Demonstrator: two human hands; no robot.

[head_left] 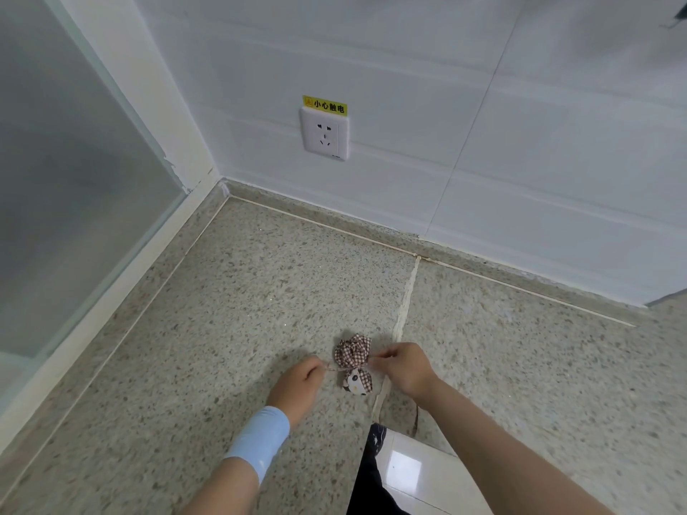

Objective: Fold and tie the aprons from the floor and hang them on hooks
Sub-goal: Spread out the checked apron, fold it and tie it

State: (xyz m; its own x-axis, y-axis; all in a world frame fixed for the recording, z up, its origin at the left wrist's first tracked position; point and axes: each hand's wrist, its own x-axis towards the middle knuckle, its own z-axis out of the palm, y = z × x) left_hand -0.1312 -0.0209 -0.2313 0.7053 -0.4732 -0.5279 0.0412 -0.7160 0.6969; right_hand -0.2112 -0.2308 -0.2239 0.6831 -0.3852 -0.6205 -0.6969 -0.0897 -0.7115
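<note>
Your bundled apron (353, 356) sits on the floor (230, 291) directly between your hands, long axis pointing away from you. Your left hand (299, 382) and right hand (403, 368), equally near, each seem to pinch the thin tie (330, 369) stretched crosswise.

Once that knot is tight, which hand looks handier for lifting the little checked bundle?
Probably the right hand: its fingers sit right against the checked bundle, while the left hand pulls the string from farther out.

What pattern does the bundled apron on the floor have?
The apron has brown and white checks, clearest in the head view.
</note>
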